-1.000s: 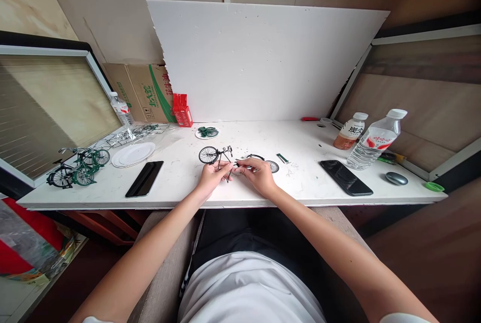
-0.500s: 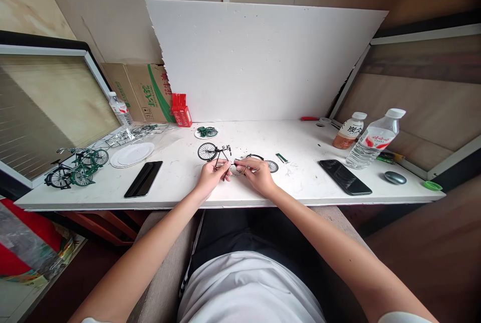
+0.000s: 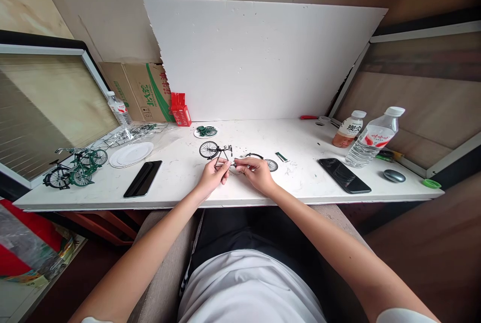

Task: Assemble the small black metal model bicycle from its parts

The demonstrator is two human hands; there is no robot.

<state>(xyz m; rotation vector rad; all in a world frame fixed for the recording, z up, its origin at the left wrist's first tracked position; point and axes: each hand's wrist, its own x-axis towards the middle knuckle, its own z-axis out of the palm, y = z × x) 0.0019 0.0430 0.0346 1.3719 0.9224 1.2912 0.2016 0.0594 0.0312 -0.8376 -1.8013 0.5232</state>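
Note:
A small black model bicycle [image 3: 215, 151] stands half-built on the white table [image 3: 240, 182], its front wheel to the left. My left hand [image 3: 213, 175] is closed, pinching the bicycle's frame. My right hand [image 3: 255, 173] is closed too, its fingertips meeting the left hand's at a tiny part I cannot make out. A loose black wheel [image 3: 271, 165] and a curved black piece [image 3: 254, 155] lie just beyond my right hand. A small green part [image 3: 281, 157] lies to their right.
Two finished green model bicycles [image 3: 75, 166] stand at the far left, near white plates [image 3: 131, 154] and a black phone [image 3: 143, 178]. Another phone [image 3: 344, 175], two bottles [image 3: 370, 138], a mouse [image 3: 394, 176] and a green cap [image 3: 430, 183] sit right. A white board [image 3: 259, 57] leans behind.
Both hands stay at the bicycle; the fingers of the left hand shifted slightly on the frame. The view has drifted a little.

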